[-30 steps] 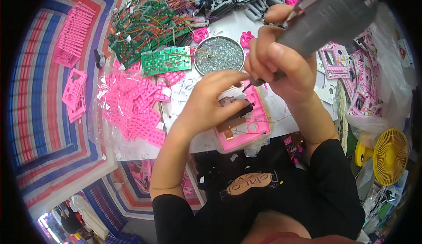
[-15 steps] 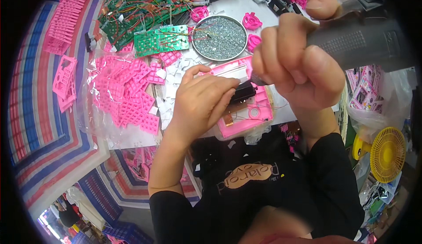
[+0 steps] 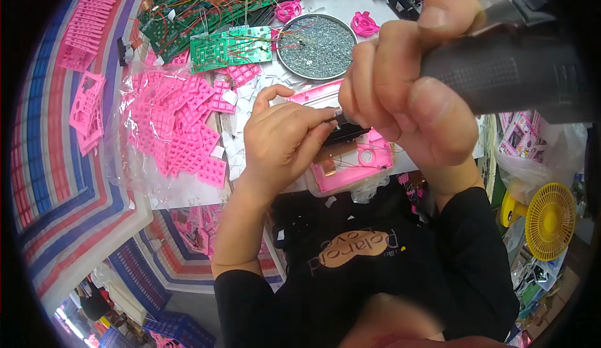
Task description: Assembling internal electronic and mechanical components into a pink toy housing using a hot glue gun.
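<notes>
My right hand (image 3: 407, 91) is wrapped round a dark power screwdriver (image 3: 501, 69), held nearly level with its nose toward the left. Just left of that nose, the thumb and index finger of my left hand (image 3: 278, 138) are pinched together at the end of a black plastic part (image 3: 347, 134). This part lies in a pink plastic casing (image 3: 354, 176), which has a round ring and thin wires inside. Fingers cover the driver's tip, and any screw there is too small to make out.
A round tin of small screws (image 3: 316, 47) stands beyond my hands. Green circuit boards (image 3: 231, 47) with wires are piled at the far left. Pink keypads (image 3: 181, 122) spill from a clear bag on the left. A yellow fan (image 3: 551, 221) is at the right.
My right hand and the screwdriver have come slightly left and lower, nearer my left fingertips. My left thumb and index finger have drawn closer together. The view has shifted a little.
</notes>
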Available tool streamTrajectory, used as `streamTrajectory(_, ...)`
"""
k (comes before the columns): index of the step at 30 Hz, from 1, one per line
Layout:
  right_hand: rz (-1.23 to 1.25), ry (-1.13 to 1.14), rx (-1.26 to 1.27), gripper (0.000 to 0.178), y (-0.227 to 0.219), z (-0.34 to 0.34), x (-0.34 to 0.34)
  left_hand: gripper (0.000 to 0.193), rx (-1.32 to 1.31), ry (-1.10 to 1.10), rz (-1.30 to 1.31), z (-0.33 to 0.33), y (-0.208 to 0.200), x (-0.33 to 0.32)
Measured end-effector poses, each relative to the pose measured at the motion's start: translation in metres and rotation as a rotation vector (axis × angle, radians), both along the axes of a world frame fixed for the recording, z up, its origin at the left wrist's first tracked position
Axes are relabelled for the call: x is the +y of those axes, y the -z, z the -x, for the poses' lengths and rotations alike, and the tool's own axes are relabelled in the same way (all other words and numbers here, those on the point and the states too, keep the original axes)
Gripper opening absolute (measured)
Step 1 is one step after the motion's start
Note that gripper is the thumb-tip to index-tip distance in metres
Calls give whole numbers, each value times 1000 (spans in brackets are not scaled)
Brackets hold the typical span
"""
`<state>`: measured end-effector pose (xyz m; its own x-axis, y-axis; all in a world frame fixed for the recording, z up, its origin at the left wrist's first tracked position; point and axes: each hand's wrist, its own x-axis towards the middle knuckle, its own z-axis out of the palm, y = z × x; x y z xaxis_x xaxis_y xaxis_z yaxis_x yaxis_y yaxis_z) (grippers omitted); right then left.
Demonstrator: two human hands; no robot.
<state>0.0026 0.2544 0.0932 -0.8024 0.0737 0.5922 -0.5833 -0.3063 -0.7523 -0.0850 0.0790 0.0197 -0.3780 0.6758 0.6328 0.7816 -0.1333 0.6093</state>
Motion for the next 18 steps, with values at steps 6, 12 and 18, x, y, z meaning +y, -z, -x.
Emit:
streamTrajectory(6,-29,125,-44,41,16,-1,-1,43,5,-251,297,-23,0,-20)
streamTrajectory(12,-126,243,-81,38,41,-2,-6,46,85,-338,444,-45,42,-27)
streamTrajectory(18,-201,210,-98,36,54,-4,-11,51,42,-281,366,-42,51,-28)
